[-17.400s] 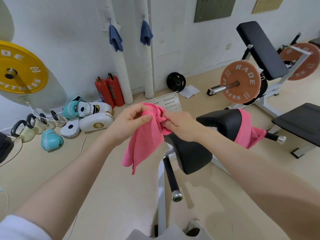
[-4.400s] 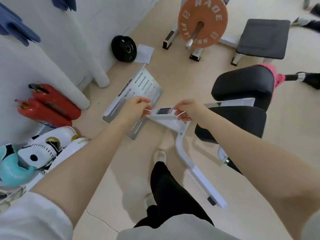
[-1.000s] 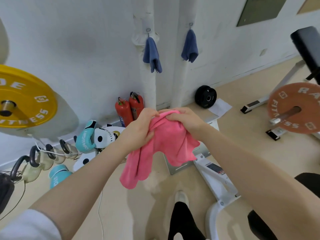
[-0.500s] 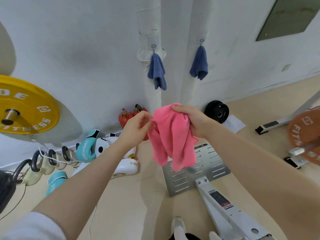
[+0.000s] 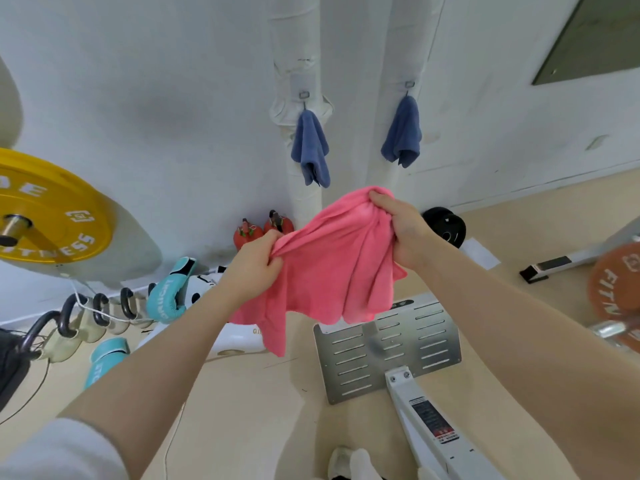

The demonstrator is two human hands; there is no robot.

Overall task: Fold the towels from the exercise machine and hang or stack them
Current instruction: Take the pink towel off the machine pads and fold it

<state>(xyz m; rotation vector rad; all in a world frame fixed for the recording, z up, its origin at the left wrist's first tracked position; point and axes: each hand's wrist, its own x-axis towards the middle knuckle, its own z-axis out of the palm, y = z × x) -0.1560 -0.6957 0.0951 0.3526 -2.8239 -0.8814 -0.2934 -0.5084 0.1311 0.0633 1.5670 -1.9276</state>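
Note:
A pink towel [image 5: 332, 268] hangs bunched between both hands in front of the wall. My left hand [image 5: 252, 268] grips its lower left edge with curled fingers. My right hand [image 5: 398, 226] grips the upper right part, slightly higher. The towel's lower corners dangle loose. On the white pipes behind, two blue towels hang from hooks, one on the left pipe [image 5: 310, 148] and one on the right pipe [image 5: 401, 133]. The exercise machine's white frame [image 5: 426, 420] and slotted metal footplate [image 5: 388, 355] lie below the towel.
A yellow weight plate [image 5: 45, 213] juts in at the left. Kettlebells [image 5: 69, 327], teal boxing gloves [image 5: 169, 292] and white pads line the wall base, with red extinguishers [image 5: 256, 230] behind. A black plate [image 5: 445, 226] leans on the wall; an orange plate [image 5: 616, 285] sits right.
My hands have drawn apart, spreading the pink towel wider between them. The view has come closer to the pipes with the blue towels.

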